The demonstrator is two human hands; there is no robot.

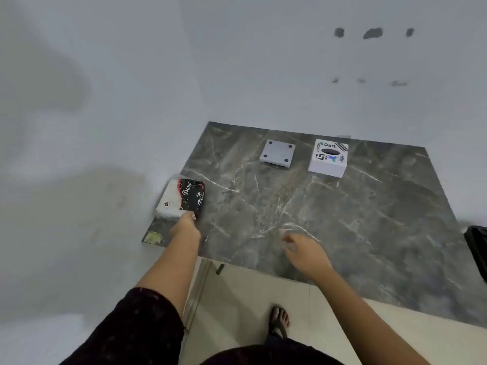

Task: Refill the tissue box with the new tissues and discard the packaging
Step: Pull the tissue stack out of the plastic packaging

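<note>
A white tissue box (328,158) with stickers and a dark oval slot on top stands at the far side of the dark marble table (316,219). To its left lies its grey bottom panel (278,153) with four dark dots. A tissue pack (181,198) in black, red and white wrapping sits at the table's left edge, partly over it. My left hand (185,227) grips the pack's near end. My right hand (305,252) hovers over the table's front middle, fingers loosely apart and holding nothing.
White walls close off the table at the back and left. A black object (477,248) shows at the right edge. Below the table's front edge are pale floor tiles and my sandalled foot (279,322).
</note>
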